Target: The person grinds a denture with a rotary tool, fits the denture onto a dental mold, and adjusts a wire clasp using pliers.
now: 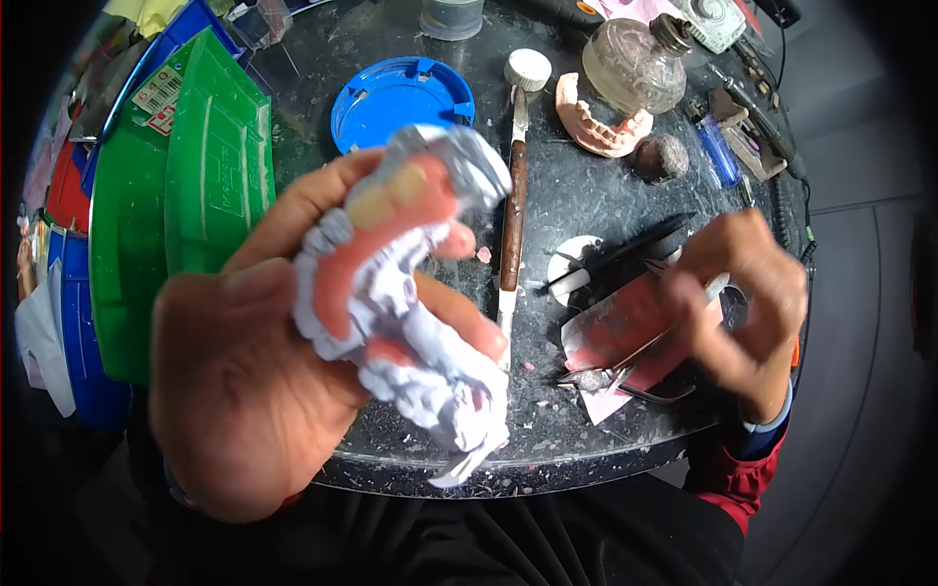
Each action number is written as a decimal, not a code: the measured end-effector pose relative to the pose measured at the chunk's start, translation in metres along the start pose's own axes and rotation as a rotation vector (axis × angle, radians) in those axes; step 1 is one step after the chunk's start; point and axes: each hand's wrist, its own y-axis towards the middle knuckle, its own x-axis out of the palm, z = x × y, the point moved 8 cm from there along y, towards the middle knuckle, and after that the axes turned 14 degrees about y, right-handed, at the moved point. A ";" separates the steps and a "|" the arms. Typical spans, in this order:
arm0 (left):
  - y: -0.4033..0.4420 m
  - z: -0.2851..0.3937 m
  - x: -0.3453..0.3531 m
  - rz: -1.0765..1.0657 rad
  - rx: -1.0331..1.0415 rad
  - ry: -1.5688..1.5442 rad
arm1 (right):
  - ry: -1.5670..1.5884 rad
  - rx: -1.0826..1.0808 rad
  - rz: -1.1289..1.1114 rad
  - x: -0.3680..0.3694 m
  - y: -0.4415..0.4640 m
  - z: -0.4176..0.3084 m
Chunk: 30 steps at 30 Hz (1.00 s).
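Observation:
My left hand (pixel 264 381) is wrapped round a white plaster dental cast (pixel 440 361), raised above the bench. Along the cast's ridge runs a pink wax rim (pixel 337 273), with a few yellowish artificial teeth (pixel 386 200) set in its upper part. Silvery material covers the cast's top end. Blurred by motion, my right hand (pixel 738 293) hovers at the right over a pink wax sheet (pixel 625 322) and several thin metal tools (pixel 620 376). Whether its fingers hold anything does not show.
A wooden-handled wax knife (pixel 513 215) lies mid-bench near a blue round lid (pixel 366 107) and a white cap (pixel 529 69). Behind stand a glass spirit burner (pixel 635 73) and a horseshoe-shaped cast (pixel 596 132). Green bins (pixel 220 166) line the left; a black-handled tool (pixel 635 249) lies right.

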 end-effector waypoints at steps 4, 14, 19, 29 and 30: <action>-0.002 0.003 -0.013 0.001 0.091 0.062 | 0.036 0.025 0.067 0.000 -0.001 0.015; -0.001 -0.010 0.011 -0.199 -0.050 0.072 | 0.037 -0.112 -0.190 0.041 -0.004 0.000; -0.011 -0.025 0.015 -0.224 -0.279 0.096 | -0.168 -0.135 -0.200 0.052 -0.008 -0.011; -0.015 -0.028 0.024 -0.303 -0.318 0.104 | 0.069 -0.152 0.172 0.017 -0.013 -0.003; -0.015 -0.030 0.024 -0.308 -0.342 0.118 | 0.128 -0.117 0.216 0.014 -0.017 0.001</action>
